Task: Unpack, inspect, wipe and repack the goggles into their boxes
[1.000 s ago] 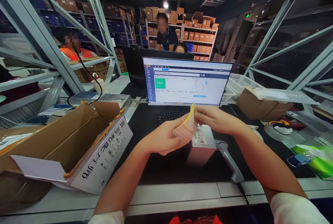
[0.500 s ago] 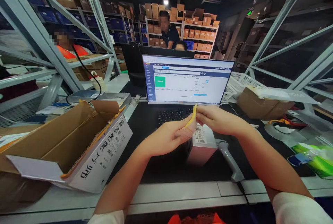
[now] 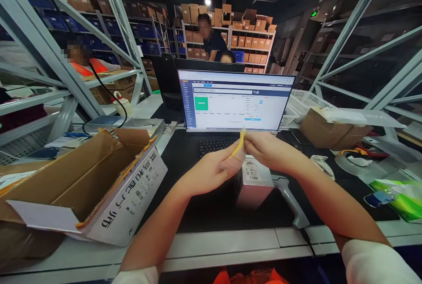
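My left hand (image 3: pixel 208 170) is closed on a thin, pale, see-through piece with a yellow edge (image 3: pixel 238 147), perhaps a roll or sheet of stickers. The fingers of my right hand (image 3: pixel 263 144) are pinched together at the upper right edge of that piece. Just below both hands stands a silvery-white product box (image 3: pixel 255 191) with a barcode label on its top. To the right of this box lies a grey handheld scanner (image 3: pixel 292 202), under my right forearm. Fingertips hide part of the yellow-edged piece.
An open cardboard carton (image 3: pixel 99 187) occupies the left of the bench. A monitor (image 3: pixel 237 99) and keyboard (image 3: pixel 216 145) are behind my hands. At right are a brown carton (image 3: pixel 332 130), a tape roll (image 3: pixel 356 163) and a green packet (image 3: pixel 400 198). Other people are beyond the bench.
Both hands have shifted slightly left with the yellow-edged piece between them. More of the box's label shows now. The person in dark clothing behind the monitor leans differently.
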Motion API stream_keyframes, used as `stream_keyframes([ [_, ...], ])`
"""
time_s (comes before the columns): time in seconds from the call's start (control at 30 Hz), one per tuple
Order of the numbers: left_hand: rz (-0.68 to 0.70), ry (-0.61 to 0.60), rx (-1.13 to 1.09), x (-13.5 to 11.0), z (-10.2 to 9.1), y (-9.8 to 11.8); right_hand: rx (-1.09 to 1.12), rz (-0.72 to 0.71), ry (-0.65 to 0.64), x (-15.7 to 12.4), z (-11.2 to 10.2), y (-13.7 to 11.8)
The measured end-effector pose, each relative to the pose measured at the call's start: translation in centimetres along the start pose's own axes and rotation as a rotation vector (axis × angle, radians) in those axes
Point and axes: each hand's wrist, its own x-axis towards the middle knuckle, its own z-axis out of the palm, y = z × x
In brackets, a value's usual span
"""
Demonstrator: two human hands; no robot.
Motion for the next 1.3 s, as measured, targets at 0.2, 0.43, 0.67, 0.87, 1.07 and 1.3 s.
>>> stream_keyframes([
  [0.2,0.012,-0.009,-0.055,0.3,-0.2,-0.3,0.078,-0.058,0.037,0.1,-0.1,0.5],
  [0.43,-0.007,0.021,-0.065,0.2,-0.2,-0.6,0.154,0.0,0.125,0.3,0.4,0.7],
  [0.67,-0.006,0.05,-0.089,0.4,-0.1,-0.5,0.243,0.003,0.214,0.4,1.3,1.5],
  [0.87,-0.034,0.086,-0.169,0.7,0.1,-0.9,0.3,0.026,0.314,-0.3,1.3,2.2],
  [1.07,-0.05,0.225,-0.172,0.6,-1.0,-2.4,0.104,0.024,0.145,-4.1,-0.3,3.6],
  [1.3,-0.1,0.319,-0.059,0.7,-2.0,-3.3,-0.412,-0.113,-0.277,-6.6,0.5,3.5],
])
